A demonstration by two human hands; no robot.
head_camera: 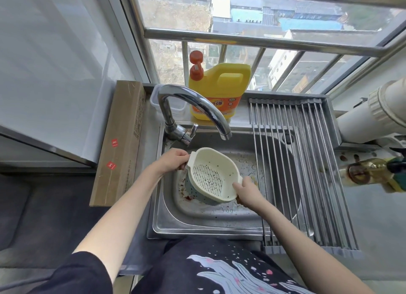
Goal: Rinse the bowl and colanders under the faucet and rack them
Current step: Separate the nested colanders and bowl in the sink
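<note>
A cream slotted colander (211,175) sits nested in a pale blue one (193,191), both tilted over the steel sink (197,222). My left hand (173,160) grips the stack's far-left handle. My right hand (247,191) grips its near-right rim. Dark specks dot the cream colander's inside. The chrome faucet (197,109) curves above, its spout just beyond the stack, and no water shows. A roll-up metal rack (307,172) covers the sink's right side. No separate bowl is visible.
A yellow detergent jug (222,89) with an orange pump stands on the ledge behind the faucet, next to a clear plastic box (154,100). A long cardboard box (123,140) lies left of the sink. White pipes (373,115) run at right. Reddish residue marks the basin.
</note>
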